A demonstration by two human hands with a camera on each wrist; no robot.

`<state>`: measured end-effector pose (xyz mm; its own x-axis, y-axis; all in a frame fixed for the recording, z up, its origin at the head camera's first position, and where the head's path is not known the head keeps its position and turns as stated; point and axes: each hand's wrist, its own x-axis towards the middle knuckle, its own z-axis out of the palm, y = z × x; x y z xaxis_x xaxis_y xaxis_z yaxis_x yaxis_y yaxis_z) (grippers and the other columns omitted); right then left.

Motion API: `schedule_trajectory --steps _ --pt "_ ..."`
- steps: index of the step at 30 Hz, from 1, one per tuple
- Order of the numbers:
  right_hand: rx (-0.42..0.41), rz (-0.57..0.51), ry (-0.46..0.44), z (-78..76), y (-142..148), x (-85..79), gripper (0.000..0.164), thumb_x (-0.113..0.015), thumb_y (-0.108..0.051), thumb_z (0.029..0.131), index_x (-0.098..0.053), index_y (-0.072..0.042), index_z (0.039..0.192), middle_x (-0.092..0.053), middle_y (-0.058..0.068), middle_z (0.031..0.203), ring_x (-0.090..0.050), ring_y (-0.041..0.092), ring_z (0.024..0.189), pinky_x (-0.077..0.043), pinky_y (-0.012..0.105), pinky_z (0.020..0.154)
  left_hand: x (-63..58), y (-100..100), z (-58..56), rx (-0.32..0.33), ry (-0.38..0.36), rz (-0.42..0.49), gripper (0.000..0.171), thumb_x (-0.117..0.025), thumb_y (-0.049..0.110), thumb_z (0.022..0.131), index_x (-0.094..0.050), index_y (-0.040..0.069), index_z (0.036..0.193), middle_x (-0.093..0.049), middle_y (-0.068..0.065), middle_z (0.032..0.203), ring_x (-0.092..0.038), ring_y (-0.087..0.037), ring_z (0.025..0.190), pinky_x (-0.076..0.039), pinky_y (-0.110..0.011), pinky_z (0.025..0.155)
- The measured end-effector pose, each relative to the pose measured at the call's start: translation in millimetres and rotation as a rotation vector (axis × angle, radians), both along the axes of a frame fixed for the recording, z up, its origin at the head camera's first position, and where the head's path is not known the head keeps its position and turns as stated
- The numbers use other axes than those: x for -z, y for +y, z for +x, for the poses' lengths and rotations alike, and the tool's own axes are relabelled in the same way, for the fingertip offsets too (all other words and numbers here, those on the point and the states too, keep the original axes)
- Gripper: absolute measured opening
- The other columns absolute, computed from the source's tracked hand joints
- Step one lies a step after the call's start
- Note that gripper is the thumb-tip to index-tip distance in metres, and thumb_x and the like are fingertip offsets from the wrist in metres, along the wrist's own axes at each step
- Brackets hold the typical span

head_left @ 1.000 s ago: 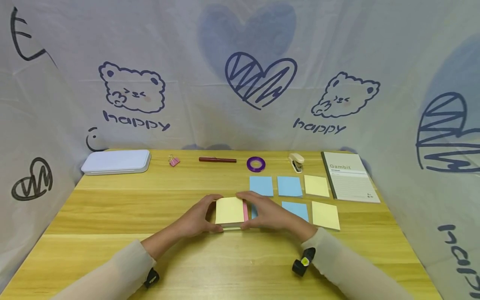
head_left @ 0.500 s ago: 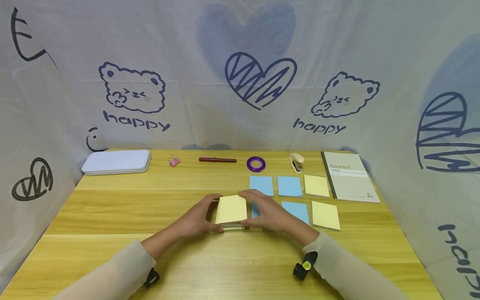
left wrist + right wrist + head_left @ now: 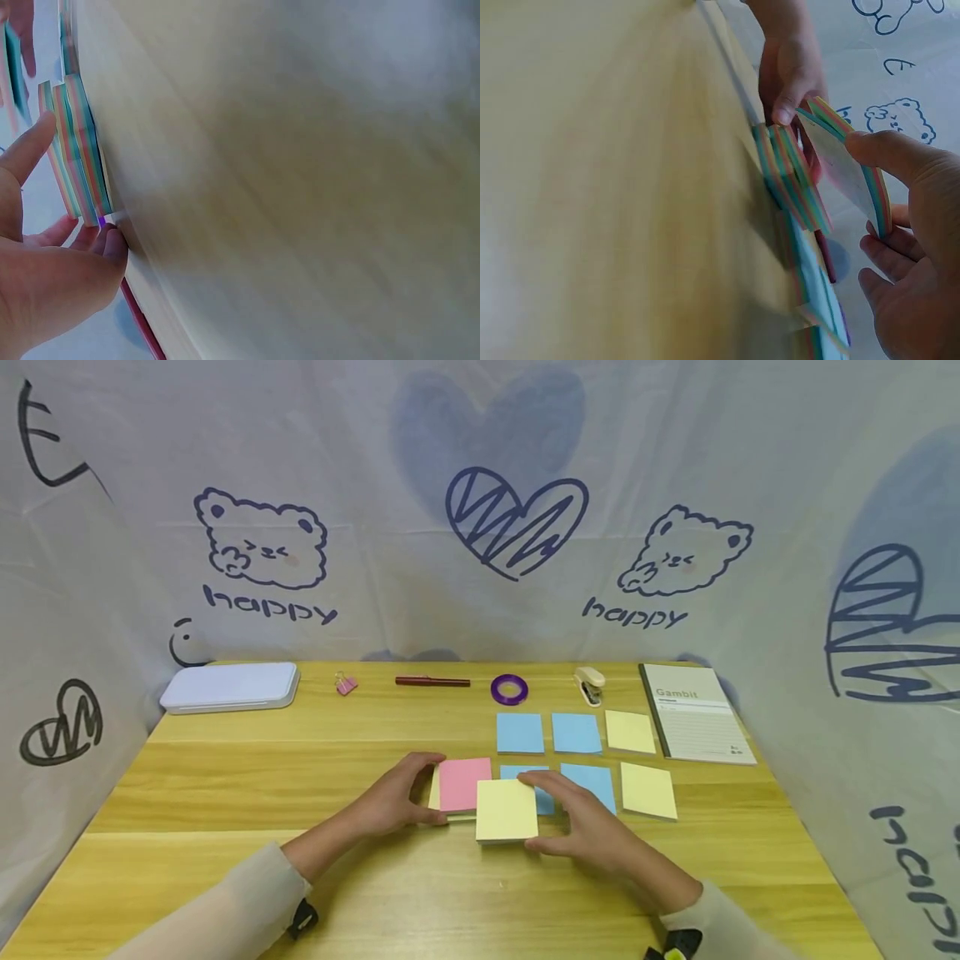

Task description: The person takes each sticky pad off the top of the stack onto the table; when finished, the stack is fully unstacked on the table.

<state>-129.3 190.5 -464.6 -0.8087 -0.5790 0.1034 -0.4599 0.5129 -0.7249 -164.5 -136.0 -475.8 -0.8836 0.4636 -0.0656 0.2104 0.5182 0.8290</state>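
In the head view, my left hand (image 3: 390,795) grips the left side of a stack of sticky note pads (image 3: 461,783), thumb at the near edge and fingers at the far edge. Pink is the top colour, and a yellow strip shows at its left. My right hand (image 3: 596,828) pinches a yellow-topped sticky note pad (image 3: 507,810) by its right side. The right wrist view shows this pad (image 3: 876,191) lifted and tilted, apart from the stack, with striped coloured edges. The stack (image 3: 75,154) has several layers in the left wrist view.
Blue pads (image 3: 520,732) and yellow pads (image 3: 648,791) lie in two rows at right, one blue pad partly behind my right hand. Along the back are a white case (image 3: 229,687), pink binder clip (image 3: 346,684), dark red pen (image 3: 432,682), purple tape roll (image 3: 509,689), stapler (image 3: 589,685) and notebook (image 3: 697,714).
My right hand has taken the top yellow pad off the stack and moved it right and nearer, uncovering the pink pad. The left hand has stayed at the stack.
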Motion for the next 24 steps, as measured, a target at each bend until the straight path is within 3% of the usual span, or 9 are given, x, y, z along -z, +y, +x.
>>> schedule_trajectory --steps 11,19,24 --pt "0.047 0.027 -0.016 40.7 24.9 22.9 0.083 -0.085 -0.041 0.085 -0.047 -0.015 0.154 -0.049 -0.001 0.155 -0.046 0.029 0.143 -0.039 0.059 0.114 0.5 -0.7 -0.3 0.009 0.018 -0.020 0.087 -0.090 0.018 0.081 -0.043 -0.002 0.151 -0.045 -0.022 0.150 -0.042 -0.041 0.143 -0.033 -0.056 0.119" --pt "0.024 0.106 0.034 51.1 33.2 39.2 0.080 -0.082 -0.048 0.086 -0.049 -0.019 0.153 -0.051 -0.001 0.153 -0.051 0.028 0.138 -0.047 0.052 0.109 0.6 -0.4 -0.1 0.010 0.029 -0.026 0.086 -0.090 0.018 0.082 -0.044 -0.002 0.151 -0.046 -0.021 0.149 -0.043 -0.041 0.142 -0.034 -0.056 0.118" --pt "-0.005 0.141 0.056 51.9 33.0 39.6 0.082 -0.081 -0.050 0.087 -0.047 -0.018 0.154 -0.049 0.004 0.155 -0.050 0.030 0.139 -0.048 0.053 0.108 0.4 0.3 -0.1 0.007 0.017 -0.033 0.086 -0.090 0.017 0.082 -0.043 -0.001 0.151 -0.046 -0.019 0.149 -0.043 -0.038 0.143 -0.034 -0.055 0.118"
